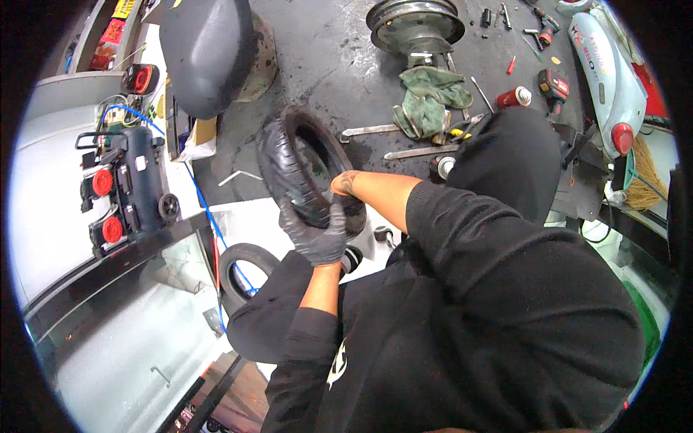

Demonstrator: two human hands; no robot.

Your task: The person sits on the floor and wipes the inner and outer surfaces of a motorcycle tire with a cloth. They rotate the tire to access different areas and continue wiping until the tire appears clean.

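Note:
A black scooter tyre (283, 162) stands tilted in front of me, its wet-looking tread toward the left and its opening toward the right. My left hand (317, 234), in a dark grey glove, grips the near lower end of the tyre, with the thumb up along its side. My right arm reaches across to the same end, and my right hand (339, 187) goes into the tyre's opening at the near right edge. The tyre wall hides its fingers, so their pose does not show.
Green work gloves (429, 101), tyre levers (422, 152), a wheel rim (416, 27), a red spray can (514, 97) and a cordless drill (554, 88) lie ahead. A black scooter seat (207, 54) sits far left. Another tyre (229, 278) and an air compressor (137, 180) are at left.

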